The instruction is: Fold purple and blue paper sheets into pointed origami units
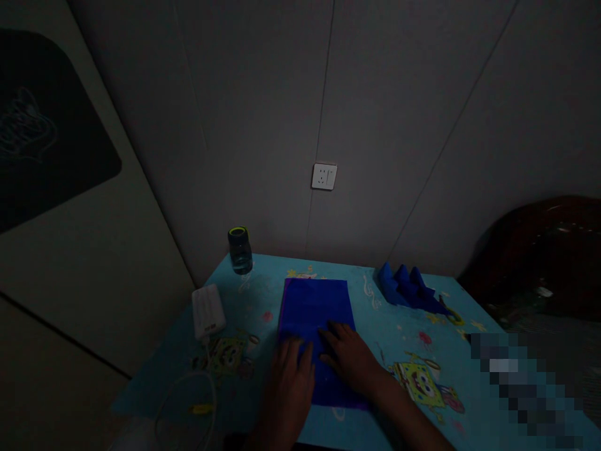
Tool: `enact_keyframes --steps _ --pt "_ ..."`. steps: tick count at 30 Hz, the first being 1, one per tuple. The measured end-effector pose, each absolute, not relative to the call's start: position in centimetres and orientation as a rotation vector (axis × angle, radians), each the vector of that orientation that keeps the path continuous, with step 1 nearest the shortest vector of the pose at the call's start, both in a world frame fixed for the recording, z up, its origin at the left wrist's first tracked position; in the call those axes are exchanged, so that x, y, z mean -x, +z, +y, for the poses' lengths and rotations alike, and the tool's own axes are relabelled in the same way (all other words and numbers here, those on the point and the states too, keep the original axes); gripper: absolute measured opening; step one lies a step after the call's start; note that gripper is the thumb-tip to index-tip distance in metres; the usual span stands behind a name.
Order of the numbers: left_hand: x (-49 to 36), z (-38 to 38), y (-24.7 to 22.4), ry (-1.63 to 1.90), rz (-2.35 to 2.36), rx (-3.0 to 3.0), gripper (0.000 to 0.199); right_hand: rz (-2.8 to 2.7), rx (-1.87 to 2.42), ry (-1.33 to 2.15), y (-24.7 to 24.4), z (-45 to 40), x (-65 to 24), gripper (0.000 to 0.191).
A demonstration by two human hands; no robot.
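Note:
A rectangular blue sheet (317, 307), which looks like paper, lies flat on the table. A purple edge shows along its left side and bottom. My left hand (292, 369) rests on the sheet's lower left part, fingers stretched forward. Over the right half lies my right hand (350, 354), its fingers spread and pointing left. Neither hand grips anything that I can see. To the right at the back stands a folded blue paper shape (404, 288) with several pointed peaks. Beside it are yellow-handled scissors (454, 316), partly hidden.
The table (263, 294) has a blue cartoon-print cover. A dark water bottle (240, 252) stands at its back left. Nearer is a white power bank (208, 311) with a looping cable (188, 376). A wall socket (324, 176) is above. A blurred-out patch covers the right edge.

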State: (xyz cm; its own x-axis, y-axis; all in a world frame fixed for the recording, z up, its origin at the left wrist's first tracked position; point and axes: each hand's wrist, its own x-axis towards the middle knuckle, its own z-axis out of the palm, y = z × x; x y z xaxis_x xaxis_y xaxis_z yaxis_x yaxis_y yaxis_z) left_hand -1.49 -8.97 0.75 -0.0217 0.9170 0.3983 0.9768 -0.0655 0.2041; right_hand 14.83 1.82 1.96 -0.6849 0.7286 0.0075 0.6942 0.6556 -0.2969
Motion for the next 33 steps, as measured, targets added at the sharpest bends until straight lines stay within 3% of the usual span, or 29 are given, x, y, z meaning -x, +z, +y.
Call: enact_keyframes --steps 6,13,23,28,33 --pt "1.2 -8.1 -2.0 -0.560 -1.979 2.235 0.062 -2.821 1.157 0.395 4.5 5.3 -11.7 0.038" --pt "1.6 -8.7 -4.0 -0.608 -2.002 2.169 0.054 -2.774 1.049 0.347 2.3 9.6 -5.0 0.057" --pt "1.8 -8.6 -3.9 -0.577 -2.048 2.244 0.054 -2.681 1.015 0.459 -1.3 10.1 -4.1 0.059" --pt "1.9 -8.9 -2.9 -0.581 -2.073 2.288 0.051 -2.541 0.944 0.583 -0.5 10.7 -5.2 0.050" --pt "3.0 -9.0 -1.1 -0.797 -2.104 2.278 0.048 -2.273 0.973 0.653 0.9 9.8 -10.4 0.038"
